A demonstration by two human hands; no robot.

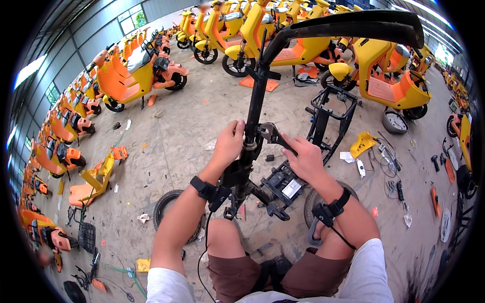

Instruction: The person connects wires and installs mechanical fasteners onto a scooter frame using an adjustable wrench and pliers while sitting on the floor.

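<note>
A single view looks from the person's head, tilted steeply down and forward onto the steering column [251, 126], which stands close in at the middle of the picture. The person's knees and forearms enter from the lower edge, right beneath the column, and the hands [230, 142] sit beside it at near range. Past the column, the concrete floor [192, 116] stretches away to rows of scooters [136, 70] along the upper rim. The fisheye bends the handlebar [353, 25] above the column and rounds the hall walls toward the rim's dark corners.
</note>
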